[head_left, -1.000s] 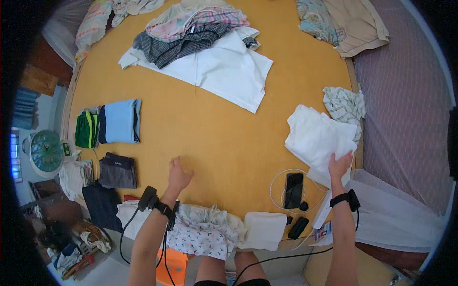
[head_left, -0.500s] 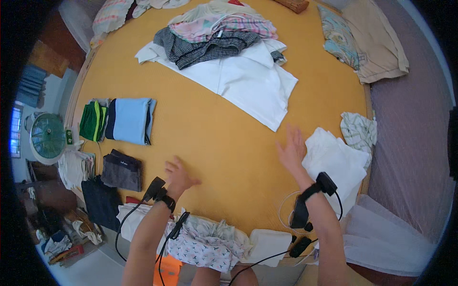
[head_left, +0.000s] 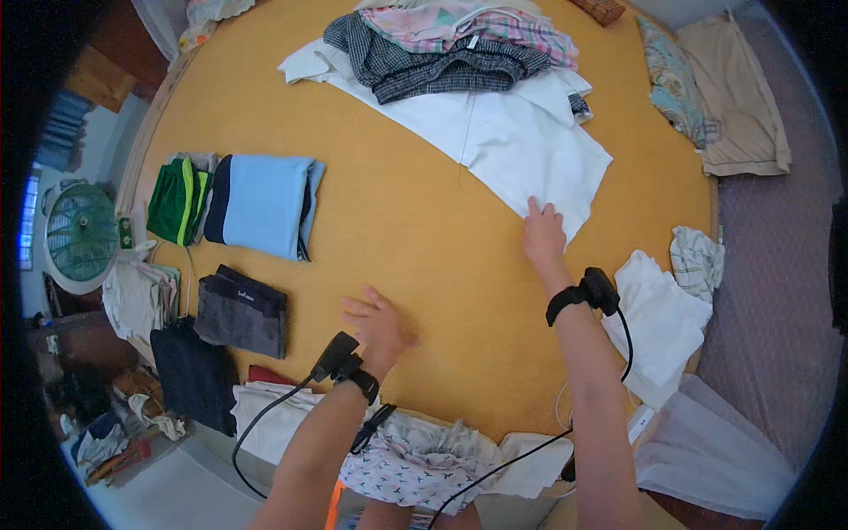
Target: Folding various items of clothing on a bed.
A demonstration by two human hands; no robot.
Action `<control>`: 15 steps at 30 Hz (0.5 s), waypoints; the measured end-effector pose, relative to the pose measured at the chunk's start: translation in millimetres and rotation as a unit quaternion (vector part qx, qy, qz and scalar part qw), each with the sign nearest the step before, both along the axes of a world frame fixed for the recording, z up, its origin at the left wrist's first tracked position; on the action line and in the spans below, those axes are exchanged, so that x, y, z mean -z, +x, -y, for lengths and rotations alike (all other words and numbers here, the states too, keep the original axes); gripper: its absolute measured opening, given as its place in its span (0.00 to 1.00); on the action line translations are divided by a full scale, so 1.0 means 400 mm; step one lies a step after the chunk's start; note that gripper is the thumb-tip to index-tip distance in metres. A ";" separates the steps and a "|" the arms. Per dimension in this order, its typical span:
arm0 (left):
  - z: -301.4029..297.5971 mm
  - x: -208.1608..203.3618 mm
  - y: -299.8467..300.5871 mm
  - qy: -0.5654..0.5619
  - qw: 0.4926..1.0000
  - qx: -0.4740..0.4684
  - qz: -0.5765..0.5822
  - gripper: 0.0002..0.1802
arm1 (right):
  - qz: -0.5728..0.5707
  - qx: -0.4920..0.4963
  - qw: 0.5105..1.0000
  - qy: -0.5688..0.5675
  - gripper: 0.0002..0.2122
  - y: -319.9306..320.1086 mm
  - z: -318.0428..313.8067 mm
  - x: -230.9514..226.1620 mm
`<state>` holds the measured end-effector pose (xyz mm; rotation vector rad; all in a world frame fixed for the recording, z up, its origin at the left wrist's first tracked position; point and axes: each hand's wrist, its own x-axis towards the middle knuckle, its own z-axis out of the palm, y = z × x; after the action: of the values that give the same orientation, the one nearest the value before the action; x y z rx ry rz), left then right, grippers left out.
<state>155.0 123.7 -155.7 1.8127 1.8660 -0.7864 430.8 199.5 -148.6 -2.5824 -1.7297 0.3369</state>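
Observation:
My right hand [head_left: 545, 237] is at the near corner of a spread white garment [head_left: 530, 146], its fingertips stretched onto the cloth. No clear pinch shows. Over the bare orange-yellow mat [head_left: 415, 247], my left hand [head_left: 380, 331] has its fingers apart and holds nothing. On the far part of the white garment lie grey checked shorts [head_left: 433, 66] and a pink plaid cloth [head_left: 495, 26]. Left of my left hand sits a folded dark grey garment [head_left: 240, 314]. Beyond that are a folded light blue garment [head_left: 265, 203] and a green one with yellow stripes [head_left: 179, 199].
A white cloth pile [head_left: 658, 318] and a striped cloth [head_left: 698, 263] lie at the right edge. Beige trousers [head_left: 738, 97] rest far right. Folded black cloth [head_left: 193, 375] is near left, with a green fan [head_left: 82, 237] beyond. Cables [head_left: 265, 402] trail from both wrists.
My right hand has reached forward from beside the white pile onto the white garment's corner. My left hand stays low over the mat, fingers spread. The whole view has shifted.

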 end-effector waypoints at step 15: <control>-0.022 -0.078 0.038 -0.007 0.997 0.038 -0.064 0.69 | -0.179 -0.172 0.953 -0.174 0.09 0.007 0.278 -0.202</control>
<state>170.0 132.5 -124.4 1.8742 1.8749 -0.9609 433.5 88.3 -67.7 -2.1981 -2.1150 1.1343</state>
